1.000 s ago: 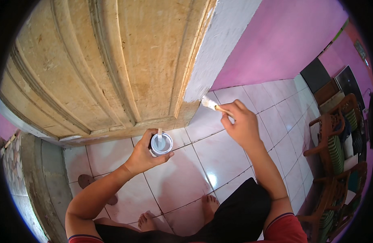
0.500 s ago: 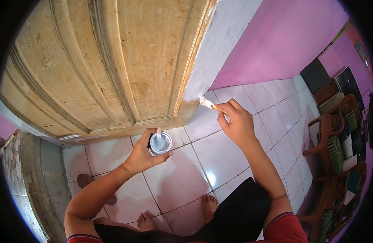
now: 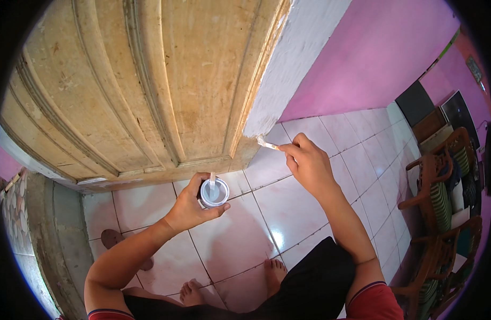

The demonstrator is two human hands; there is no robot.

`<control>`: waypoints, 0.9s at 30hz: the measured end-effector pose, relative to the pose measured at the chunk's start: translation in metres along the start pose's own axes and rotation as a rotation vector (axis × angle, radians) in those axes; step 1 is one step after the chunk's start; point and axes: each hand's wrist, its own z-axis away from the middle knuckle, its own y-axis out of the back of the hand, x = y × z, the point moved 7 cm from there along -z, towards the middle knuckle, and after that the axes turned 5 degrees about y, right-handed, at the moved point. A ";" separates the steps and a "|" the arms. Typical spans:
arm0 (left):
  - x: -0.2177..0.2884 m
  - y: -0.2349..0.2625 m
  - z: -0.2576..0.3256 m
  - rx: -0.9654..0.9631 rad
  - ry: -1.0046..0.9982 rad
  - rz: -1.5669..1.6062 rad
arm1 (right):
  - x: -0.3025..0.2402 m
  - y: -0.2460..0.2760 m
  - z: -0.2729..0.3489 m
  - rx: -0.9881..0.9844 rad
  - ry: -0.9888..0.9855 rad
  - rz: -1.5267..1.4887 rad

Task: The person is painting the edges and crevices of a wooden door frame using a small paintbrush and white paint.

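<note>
My left hand [image 3: 189, 210] is closed around a small round paint can [image 3: 214, 192] with pale paint inside. A light flat stick [image 3: 212, 180] stands up in the can. In my right hand [image 3: 312, 165] is a paintbrush [image 3: 268, 143], pinched by its handle, with whitish paint on its bristles. The bristles touch the lower edge of a white-painted strip [image 3: 280, 74] along the side of a panelled wooden door [image 3: 197, 85]. Below that strip the door's edge is bare, yellowish wood.
A pink wall [image 3: 357, 58] rises behind the door. White tiles [image 3: 229, 229] cover the floor, with brown sandals [image 3: 113, 238] near my left foot. Carved wooden chairs [image 3: 434, 181] with striped cushions line the right side. A low concrete wall [image 3: 69, 234] stands at the left.
The brush in my right hand has shifted slightly left and down at the strip's lower end, and white paint covers a bit more there. The can in my left hand has moved slightly.
</note>
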 end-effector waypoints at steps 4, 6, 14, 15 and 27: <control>0.002 0.003 0.001 -0.019 0.025 0.067 | -0.005 0.018 -0.012 0.089 0.003 0.060; 0.003 0.005 0.001 -0.008 0.025 0.052 | -0.012 0.033 -0.015 0.118 0.003 0.096; 0.004 0.002 -0.001 -0.008 0.016 0.051 | -0.012 0.026 -0.006 0.051 -0.003 0.075; 0.007 -0.001 -0.001 -0.021 0.011 0.063 | -0.010 0.027 -0.006 0.076 0.010 0.077; 0.000 0.002 0.000 0.005 -0.034 -0.001 | -0.022 -0.026 -0.007 -0.114 0.079 0.021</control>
